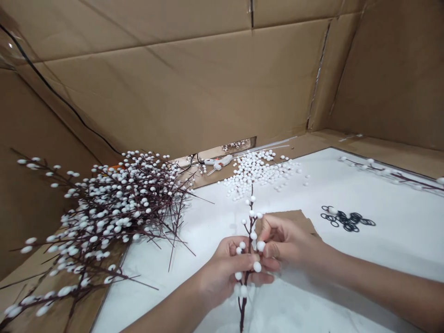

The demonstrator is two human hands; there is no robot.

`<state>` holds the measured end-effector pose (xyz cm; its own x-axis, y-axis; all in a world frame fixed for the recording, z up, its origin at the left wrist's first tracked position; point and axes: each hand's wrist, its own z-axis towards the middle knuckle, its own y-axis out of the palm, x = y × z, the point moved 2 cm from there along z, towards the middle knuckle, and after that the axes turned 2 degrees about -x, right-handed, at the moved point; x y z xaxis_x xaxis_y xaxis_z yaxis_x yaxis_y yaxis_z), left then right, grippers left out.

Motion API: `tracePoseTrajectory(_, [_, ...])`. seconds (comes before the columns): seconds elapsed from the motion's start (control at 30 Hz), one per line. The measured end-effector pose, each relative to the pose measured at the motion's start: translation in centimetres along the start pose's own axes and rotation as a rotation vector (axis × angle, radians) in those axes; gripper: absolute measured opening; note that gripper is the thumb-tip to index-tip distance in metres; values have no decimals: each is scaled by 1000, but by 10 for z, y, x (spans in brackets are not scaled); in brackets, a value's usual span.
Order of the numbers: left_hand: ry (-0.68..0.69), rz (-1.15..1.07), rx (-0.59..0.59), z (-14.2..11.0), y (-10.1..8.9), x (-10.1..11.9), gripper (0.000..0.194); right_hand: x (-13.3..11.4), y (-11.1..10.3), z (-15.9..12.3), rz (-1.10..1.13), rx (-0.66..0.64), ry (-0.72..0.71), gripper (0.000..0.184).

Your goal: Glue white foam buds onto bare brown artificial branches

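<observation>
Grasping a dark stem [244, 303], their left hand [225, 268] sits beside the right hand [289, 238], which pinches a white berry [261, 246].

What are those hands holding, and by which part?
The left hand holds a berry branch partway along its stem; the right hand's thumb and finger pinch a white berry beside that stem.
</observation>
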<state>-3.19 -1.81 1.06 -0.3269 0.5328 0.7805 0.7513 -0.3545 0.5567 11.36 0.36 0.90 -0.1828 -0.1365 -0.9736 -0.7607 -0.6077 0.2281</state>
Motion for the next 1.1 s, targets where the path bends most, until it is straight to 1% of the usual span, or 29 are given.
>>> tracePoseTrajectory(0.1, [9,-22,-25,1,-3,-1,19,0,-2,1,-29,-13,3,35])
tracePoseTrajectory(0.17, [22,-44,-35,3,-4,-1,17,-1,-4,2,-49,1,-5,35])
tracePoseTrajectory(0.33, [37,-77,-51,5,-1,-2,14,-5,-5,2,-53,30,-52,28])
tracePoseTrajectory(0.47, [59,-61,-25,5,0,-2,14,-7,-5,1,-51,21,-53,23])
tracePoseTrajectory(0.6, [84,-3,6,3,2,-1,17,-11,-3,0,-207,78,-55,14])
tracePoseTrajectory(0.73, [100,4,28,4,2,0,19,-16,-3,-2,-458,154,-105,12])
tracePoseTrajectory(0.83, [83,-15,3,4,2,-1,21,-17,-3,-5,-644,177,-144,15])
tracePoseTrajectory(0.9, [78,-25,-1,4,2,-2,19,-16,-2,-6,-710,168,-152,18])
tracePoseTrajectory(1.0, [59,-24,-2,3,1,-2,16,-12,-2,-7,-666,95,-136,27])
tracePoseTrajectory(1.1, [59,-44,4,4,0,-1,11,-15,-4,-7,-659,28,-176,36])
